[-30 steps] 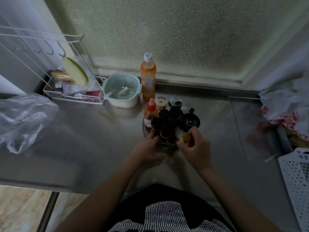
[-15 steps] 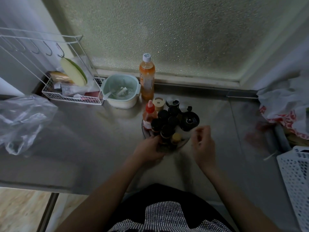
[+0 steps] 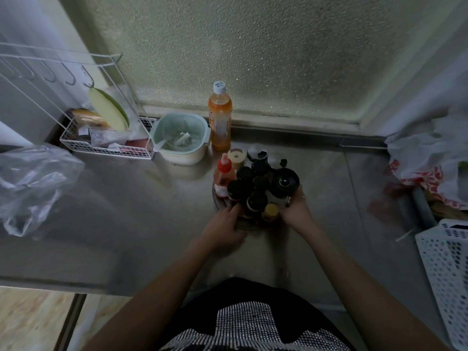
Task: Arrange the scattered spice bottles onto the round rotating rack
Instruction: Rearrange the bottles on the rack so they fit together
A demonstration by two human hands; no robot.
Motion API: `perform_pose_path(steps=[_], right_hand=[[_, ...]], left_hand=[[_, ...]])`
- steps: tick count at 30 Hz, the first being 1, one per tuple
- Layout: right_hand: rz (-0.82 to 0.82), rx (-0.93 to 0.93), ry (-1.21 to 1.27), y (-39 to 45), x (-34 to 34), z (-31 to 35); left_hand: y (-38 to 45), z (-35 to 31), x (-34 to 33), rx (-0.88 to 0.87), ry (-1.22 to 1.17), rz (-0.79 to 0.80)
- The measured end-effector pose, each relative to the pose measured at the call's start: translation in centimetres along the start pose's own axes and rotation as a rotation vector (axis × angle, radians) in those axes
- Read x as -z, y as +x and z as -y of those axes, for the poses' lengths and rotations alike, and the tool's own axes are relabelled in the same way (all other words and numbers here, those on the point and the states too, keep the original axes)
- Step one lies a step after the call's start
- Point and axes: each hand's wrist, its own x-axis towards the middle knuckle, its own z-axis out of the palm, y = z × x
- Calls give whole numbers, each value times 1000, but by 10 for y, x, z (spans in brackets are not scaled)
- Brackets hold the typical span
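Each hand's grip apparently curled on the rack point(image 3: 217, 198) rim, fingertips hidden by bottles point(image 3: 257, 198).

Head-height view, down onto counter point(image 3: 126, 211)

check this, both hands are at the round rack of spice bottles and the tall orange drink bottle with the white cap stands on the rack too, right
Not quite. In the head view, the tall orange drink bottle with the white cap stands on the steel counter behind the round rack, not on it. Both hands are at the rack.
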Motion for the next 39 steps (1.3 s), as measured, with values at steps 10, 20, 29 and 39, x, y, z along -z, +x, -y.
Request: perform_pose_path(steps=[10,20,29,39], right_hand=[[206,-516,116,-18,-27,-16],[104,-495,146,-9,-35,-13],[15,-497,245,30,-22,-13],[17,-567,290,97,-25,4]], left_hand=[[-14,16,5,663,-837,-558],[7,2,-6,548,-994,-218],[58,-19,20,455,-980,-191],[110,-25,51,482,-1038,-225]])
